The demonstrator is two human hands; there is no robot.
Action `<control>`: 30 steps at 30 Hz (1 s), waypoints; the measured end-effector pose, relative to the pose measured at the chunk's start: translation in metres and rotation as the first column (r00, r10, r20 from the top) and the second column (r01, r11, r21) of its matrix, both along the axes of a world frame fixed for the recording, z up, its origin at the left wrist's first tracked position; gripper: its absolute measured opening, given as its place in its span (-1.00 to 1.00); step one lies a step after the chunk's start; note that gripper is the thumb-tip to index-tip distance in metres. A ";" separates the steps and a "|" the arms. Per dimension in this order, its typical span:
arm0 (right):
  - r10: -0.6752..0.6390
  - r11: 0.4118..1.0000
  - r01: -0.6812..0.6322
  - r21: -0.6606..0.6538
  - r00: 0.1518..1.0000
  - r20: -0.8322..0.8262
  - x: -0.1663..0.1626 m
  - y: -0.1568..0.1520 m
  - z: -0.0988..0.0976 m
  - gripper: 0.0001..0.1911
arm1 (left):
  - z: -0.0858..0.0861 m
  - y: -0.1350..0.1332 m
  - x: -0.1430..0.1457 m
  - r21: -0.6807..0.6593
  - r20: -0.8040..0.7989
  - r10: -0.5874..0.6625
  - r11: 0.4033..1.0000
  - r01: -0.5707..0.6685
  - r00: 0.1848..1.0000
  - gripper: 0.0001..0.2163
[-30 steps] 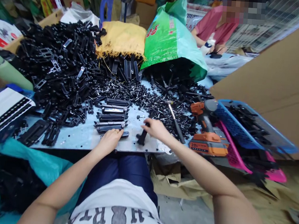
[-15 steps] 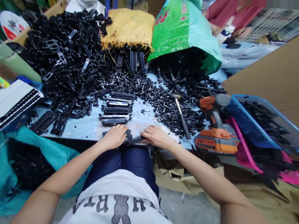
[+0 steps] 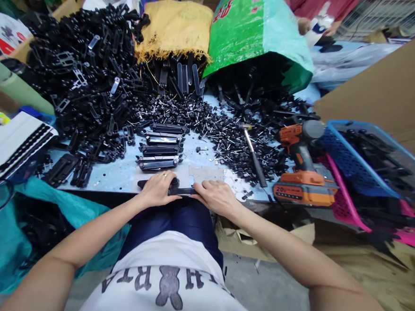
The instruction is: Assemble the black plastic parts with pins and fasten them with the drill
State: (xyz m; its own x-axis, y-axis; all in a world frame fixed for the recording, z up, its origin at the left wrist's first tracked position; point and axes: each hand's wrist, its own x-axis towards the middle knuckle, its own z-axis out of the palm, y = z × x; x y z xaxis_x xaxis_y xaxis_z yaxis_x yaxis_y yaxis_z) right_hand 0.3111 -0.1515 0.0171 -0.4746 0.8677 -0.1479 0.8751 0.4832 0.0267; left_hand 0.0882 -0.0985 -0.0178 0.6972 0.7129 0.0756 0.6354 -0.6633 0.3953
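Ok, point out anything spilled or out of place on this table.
The small pin-like parts look spilled: they spread loose across the blue tabletop, with the hammer lying slantwise among them. One stray pin sits apart.

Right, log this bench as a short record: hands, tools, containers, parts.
Left hand: over black pieces at the table's front edge; grip partly hidden
Right hand: fingers on the right end of a black piece
Lined-up pieces: just beyond the left hand
Hammer: lying left of the drill
Drill: orange and black, standing on its battery
Baskets: blue and pink, right of the drill
Sacks: yellow, green
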 end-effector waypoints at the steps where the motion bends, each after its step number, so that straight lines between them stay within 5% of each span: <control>1: -0.009 1.000 0.009 0.016 1.000 0.002 -0.003 -0.002 0.003 -0.53 | -0.002 -0.001 -0.001 0.008 0.022 0.003 1.000 -0.003 1.000 -0.58; 7: 0.053 0.996 -0.053 0.071 0.999 0.002 -0.001 0.004 0.006 -0.54 | -0.007 -0.004 -0.007 0.016 0.045 0.032 0.999 -0.032 0.998 -0.61; 10: 0.107 0.992 -0.105 0.063 0.994 -0.027 0.016 0.011 -0.006 -0.52 | 0.002 -0.001 0.006 0.020 0.004 -0.054 0.998 0.054 0.999 -0.53; 13: 0.097 0.994 -0.094 0.052 0.993 -0.074 0.036 0.012 -0.020 -0.52 | 0.016 0.019 0.043 0.135 0.017 -0.152 0.980 0.149 0.988 -0.56; 16: 0.057 0.998 -0.052 0.048 0.992 -0.112 0.052 0.012 -0.027 -0.55 | 0.021 0.055 0.092 0.186 -0.054 -0.065 0.980 0.074 0.996 -0.70; 21: -0.223 0.955 0.233 0.183 0.972 -0.074 0.058 0.038 -0.026 -0.65 | 0.015 0.092 0.134 0.121 -0.146 0.013 0.993 0.005 0.989 -0.81; 25: -0.317 0.934 0.304 0.186 0.947 0.044 0.053 0.074 -0.028 -0.69 | 0.024 0.076 0.099 0.161 -0.081 0.033 0.987 -0.019 0.996 -0.74; 30: -0.252 0.968 0.251 0.024 0.964 0.083 0.054 0.099 -0.029 -0.69 | 0.040 0.046 0.006 0.177 0.031 0.141 0.974 -0.145 0.989 -0.76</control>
